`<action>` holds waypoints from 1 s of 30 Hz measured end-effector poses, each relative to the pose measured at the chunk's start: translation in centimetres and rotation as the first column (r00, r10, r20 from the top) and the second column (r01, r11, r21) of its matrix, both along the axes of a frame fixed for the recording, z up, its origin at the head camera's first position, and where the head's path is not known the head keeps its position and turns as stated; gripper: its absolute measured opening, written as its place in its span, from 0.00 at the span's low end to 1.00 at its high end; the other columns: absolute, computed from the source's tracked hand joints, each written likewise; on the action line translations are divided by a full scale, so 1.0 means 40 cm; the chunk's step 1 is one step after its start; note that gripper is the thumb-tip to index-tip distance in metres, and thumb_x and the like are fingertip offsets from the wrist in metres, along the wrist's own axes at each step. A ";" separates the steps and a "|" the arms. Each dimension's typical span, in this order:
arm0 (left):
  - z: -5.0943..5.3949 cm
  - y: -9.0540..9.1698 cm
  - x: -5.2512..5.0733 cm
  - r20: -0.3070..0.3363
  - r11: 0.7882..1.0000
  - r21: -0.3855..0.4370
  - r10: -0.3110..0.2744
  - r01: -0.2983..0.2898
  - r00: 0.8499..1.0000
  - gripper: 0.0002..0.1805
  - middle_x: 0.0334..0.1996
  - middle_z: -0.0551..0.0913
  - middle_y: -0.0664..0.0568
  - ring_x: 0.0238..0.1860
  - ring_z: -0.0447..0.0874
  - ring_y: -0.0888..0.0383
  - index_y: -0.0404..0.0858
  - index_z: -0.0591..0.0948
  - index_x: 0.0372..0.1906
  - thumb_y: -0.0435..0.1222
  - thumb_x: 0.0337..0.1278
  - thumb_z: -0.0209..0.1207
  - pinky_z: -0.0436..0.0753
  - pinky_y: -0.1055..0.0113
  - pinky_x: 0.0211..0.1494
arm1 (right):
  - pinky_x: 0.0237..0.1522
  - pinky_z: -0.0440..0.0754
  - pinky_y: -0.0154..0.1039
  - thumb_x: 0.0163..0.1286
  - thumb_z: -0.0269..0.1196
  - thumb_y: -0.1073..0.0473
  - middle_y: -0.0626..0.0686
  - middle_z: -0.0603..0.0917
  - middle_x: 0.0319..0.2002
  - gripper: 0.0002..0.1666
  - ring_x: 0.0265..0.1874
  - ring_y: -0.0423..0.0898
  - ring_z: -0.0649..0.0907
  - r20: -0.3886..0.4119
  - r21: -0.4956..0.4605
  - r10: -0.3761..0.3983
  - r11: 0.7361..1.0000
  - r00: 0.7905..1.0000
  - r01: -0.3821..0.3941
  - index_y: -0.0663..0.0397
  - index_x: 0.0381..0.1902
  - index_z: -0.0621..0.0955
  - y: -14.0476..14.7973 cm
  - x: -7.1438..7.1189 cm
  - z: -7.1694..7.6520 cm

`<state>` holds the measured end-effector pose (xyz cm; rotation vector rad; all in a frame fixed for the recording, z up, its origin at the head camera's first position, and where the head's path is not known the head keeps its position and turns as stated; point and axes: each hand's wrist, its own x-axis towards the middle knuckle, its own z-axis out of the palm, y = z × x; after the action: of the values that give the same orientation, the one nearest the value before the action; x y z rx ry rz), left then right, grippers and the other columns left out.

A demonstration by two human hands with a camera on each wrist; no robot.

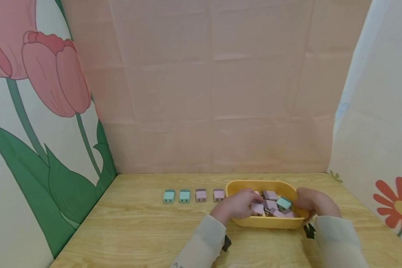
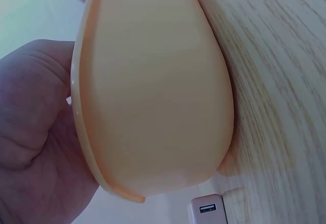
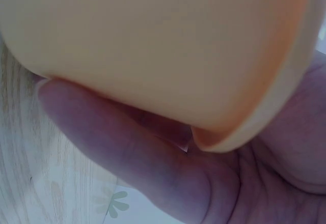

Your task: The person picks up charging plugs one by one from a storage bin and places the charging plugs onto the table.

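A yellow plastic basket (image 1: 271, 222) holds several pink USB charger plugs and a mint-green charger plug (image 1: 284, 203). My left hand (image 1: 239, 204) reaches over its left end, the fingers and thumb around a pink charger plug (image 1: 257, 209) inside. In the left wrist view the basket wall (image 2: 158, 91) hides those fingertips. At the basket's right end, my right hand (image 1: 316, 203) grips the rim. The right wrist view shows a finger (image 3: 117, 137) lying along the basket's outer wall (image 3: 153, 46), with the rim against the palm.
Left of the basket, a row on the wooden table (image 1: 147, 230) has two mint-green chargers (image 1: 169, 196) and two pink chargers (image 1: 201, 195), prongs pointing away. A pinkish sheet (image 1: 211, 93) hangs behind the table, with flower-printed walls at both sides.
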<state>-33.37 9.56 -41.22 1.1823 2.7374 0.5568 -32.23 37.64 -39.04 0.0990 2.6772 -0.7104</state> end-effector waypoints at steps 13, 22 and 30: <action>0.015 -0.014 0.001 -0.007 1.000 0.026 0.011 -0.011 1.000 0.26 0.67 0.81 0.65 0.62 0.78 0.70 0.56 0.84 0.69 0.37 0.69 0.72 0.81 0.73 0.71 | 0.36 0.92 0.41 0.73 0.59 0.68 0.57 0.82 0.32 0.06 0.26 0.47 0.86 -0.006 -0.001 0.009 1.000 1.000 -0.009 0.68 0.43 0.79 -0.006 -0.006 -0.004; 0.033 -0.026 0.002 0.009 0.998 0.056 0.041 -0.041 0.999 0.27 0.66 0.82 0.67 0.63 0.79 0.70 0.57 0.84 0.68 0.37 0.66 0.74 0.81 0.72 0.71 | 0.36 0.93 0.41 0.72 0.60 0.69 0.57 0.82 0.32 0.06 0.26 0.47 0.85 0.010 -0.020 0.008 1.000 1.000 -0.008 0.68 0.43 0.79 -0.007 -0.012 -0.008; 0.053 -0.046 0.006 0.043 0.993 0.090 0.067 -0.070 0.997 0.28 0.66 0.82 0.68 0.64 0.80 0.71 0.58 0.84 0.69 0.35 0.67 0.73 0.82 0.70 0.71 | 0.36 0.93 0.41 0.74 0.58 0.67 0.57 0.82 0.32 0.07 0.26 0.47 0.86 0.011 0.004 0.019 1.000 1.000 -0.019 0.69 0.44 0.79 -0.003 -0.012 -0.006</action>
<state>-33.13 7.74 -39.09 1.0865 2.7542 0.7133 -32.70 37.52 -39.28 0.0779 2.6656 -0.6957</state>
